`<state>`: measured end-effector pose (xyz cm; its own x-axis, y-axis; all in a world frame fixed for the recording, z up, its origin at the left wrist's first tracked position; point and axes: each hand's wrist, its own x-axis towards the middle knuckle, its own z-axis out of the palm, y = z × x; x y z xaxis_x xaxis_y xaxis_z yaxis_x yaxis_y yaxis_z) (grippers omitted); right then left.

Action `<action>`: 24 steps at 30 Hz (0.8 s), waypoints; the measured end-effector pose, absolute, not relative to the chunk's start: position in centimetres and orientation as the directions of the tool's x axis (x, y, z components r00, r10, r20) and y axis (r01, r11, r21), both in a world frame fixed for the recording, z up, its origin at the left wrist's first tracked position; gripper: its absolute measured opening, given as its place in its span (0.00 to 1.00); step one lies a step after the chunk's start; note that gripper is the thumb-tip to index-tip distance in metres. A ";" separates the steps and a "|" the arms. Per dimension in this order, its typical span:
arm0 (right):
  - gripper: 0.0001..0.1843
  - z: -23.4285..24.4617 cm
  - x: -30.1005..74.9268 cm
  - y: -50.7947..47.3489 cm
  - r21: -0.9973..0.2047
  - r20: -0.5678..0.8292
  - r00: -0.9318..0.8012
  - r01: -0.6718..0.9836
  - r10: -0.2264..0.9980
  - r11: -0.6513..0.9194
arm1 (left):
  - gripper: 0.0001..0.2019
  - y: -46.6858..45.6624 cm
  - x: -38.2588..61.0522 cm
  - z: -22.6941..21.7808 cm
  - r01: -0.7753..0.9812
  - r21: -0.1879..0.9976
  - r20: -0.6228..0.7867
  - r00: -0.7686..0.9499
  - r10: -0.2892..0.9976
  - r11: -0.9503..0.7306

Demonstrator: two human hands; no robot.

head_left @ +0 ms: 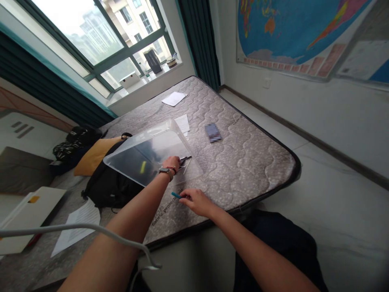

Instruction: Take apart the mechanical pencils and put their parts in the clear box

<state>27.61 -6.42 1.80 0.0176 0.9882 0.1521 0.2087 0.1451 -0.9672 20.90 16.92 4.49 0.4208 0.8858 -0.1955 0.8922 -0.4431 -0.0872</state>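
Right in front of you, your right hand (198,202) is pinching a teal pen (175,195), fingers narrow on it, just above the mattress (243,170). Your left hand (171,164), watch (165,172) on the wrist, is over a clear plastic tray (146,152), fingers curled right by a dark pen (185,159); you can't tell from here if they're gripping it. Thin white sticks (186,166) sit just below those fingers. Left of them, a black backpack (111,188) lies against a yellow cushion (94,156). Past the fingers, there's paper (182,123) under the tray's edge, then a blurred phone (212,132), another sheet (174,98), and the window (133,44) far off.
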 end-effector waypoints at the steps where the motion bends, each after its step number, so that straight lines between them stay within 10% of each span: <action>1: 0.07 1.8 27.6 -6.4 -0.968 0.149 0.019 0.208 0.989 0.142 | 0.13 16.9 21.0 4.4 0.894 -0.089 -0.194 0.417 0.888 -0.439; 14: 0.07 1.7 28.1 -6.4 -0.969 0.111 0.051 0.226 0.993 0.097 | 0.12 17.4 20.2 4.4 0.887 -0.051 -0.247 0.434 0.867 -0.459; 24: 0.08 1.1 28.0 -5.8 -0.975 0.113 0.079 0.200 0.990 0.095 | 0.12 14.1 15.6 8.7 0.890 0.152 -0.025 0.437 0.899 -0.429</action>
